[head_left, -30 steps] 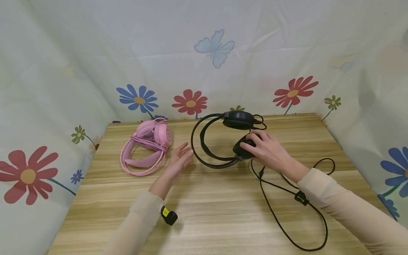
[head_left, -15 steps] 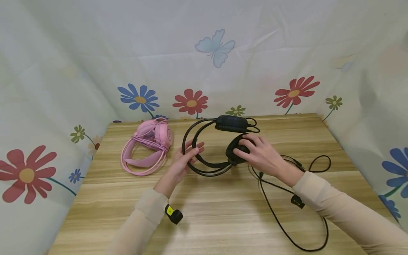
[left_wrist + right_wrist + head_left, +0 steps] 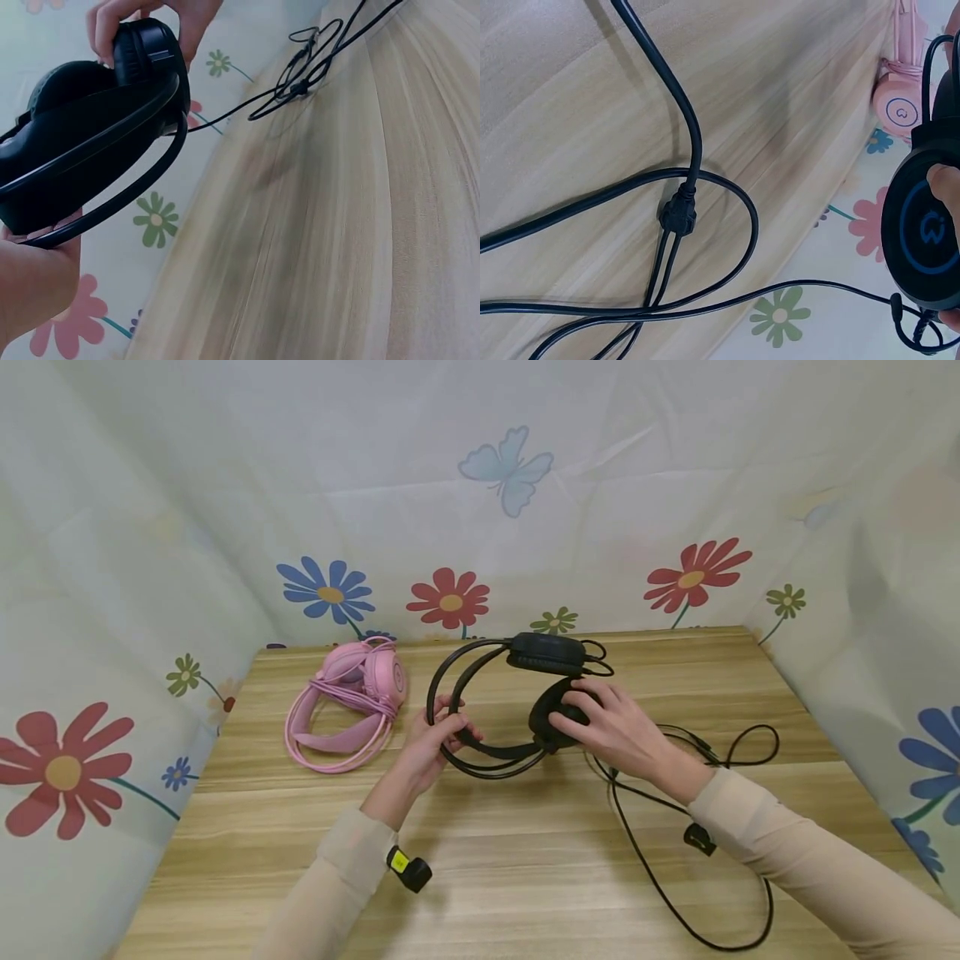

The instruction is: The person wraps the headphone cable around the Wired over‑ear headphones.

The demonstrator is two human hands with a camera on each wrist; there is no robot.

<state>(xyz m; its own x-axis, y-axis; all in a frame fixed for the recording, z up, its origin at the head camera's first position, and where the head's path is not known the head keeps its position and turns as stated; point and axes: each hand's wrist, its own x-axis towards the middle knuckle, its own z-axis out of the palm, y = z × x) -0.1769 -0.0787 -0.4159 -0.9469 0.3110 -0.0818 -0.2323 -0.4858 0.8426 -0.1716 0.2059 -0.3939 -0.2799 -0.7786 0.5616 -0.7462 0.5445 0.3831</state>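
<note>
A pair of black headphones (image 3: 546,650) is held between both hands, its headband toward the left and its two ear cups toward the right. My left hand (image 3: 429,745) grips the headband at its left bend, thumb in front and fingers behind. With curled fingers my right hand (image 3: 618,727) holds the nearer ear cup (image 3: 551,714). In the right wrist view a ring and a logo show on the outside of an ear cup (image 3: 922,225), with a thumb on it. The black cable (image 3: 637,843) trails onto the table under the right forearm.
Pink headphones (image 3: 341,743) with their cord wrapped round them lie on the wooden table (image 3: 495,877) left of the left hand. A flowered cloth (image 3: 375,510) hangs behind and at both sides. The cable's loops (image 3: 720,180) spread over the table's right part.
The left hand has reached right and taken hold of the headband. The black headphones have shifted a little left and tilted, with the right hand staying on the ear cup.
</note>
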